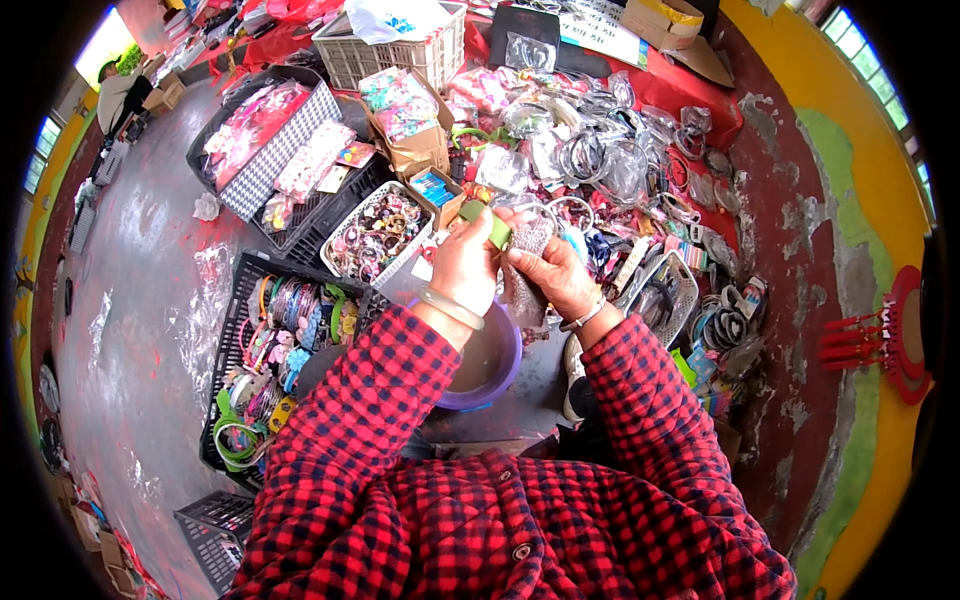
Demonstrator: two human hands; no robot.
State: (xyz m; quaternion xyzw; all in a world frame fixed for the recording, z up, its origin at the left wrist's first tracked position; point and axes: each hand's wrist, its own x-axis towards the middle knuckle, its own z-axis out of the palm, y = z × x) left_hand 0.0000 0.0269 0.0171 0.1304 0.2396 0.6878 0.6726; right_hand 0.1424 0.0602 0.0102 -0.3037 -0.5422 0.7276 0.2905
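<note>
Taking the two hands as the centre of the dial, the left hand [468, 265] is closed, its thumb and fingers pressed on a flat green piece [498, 234] that juts toward eleven o'clock. The right hand [560, 282] pinches a speckled grey-brown cloth [523, 298] between thumb and curled fingers; the cloth lies between the two hands and hangs toward six o'clock, over the far rim of a purple basin [515, 372]. Whether the left fingers also grip the cloth is hidden. A pale bangle [451, 308] rings the left wrist and a bracelet [583, 317] the right. At nine o'clock, a white basket [331, 262] holds small hair ties [375, 232]; at eight, a black crate [222, 400] is filled with colourful headbands [300, 305]. A small cardboard box [447, 212] of blue packets [433, 188] sits at half past ten, near the left hand. Toward one o'clock spreads a heap of plastic-wrapped hoops [590, 155]. Between three and four, a white plastic basket [686, 306] contains dark bands [655, 300]. At five, a shoe [574, 375] shows beside the basin.
</note>
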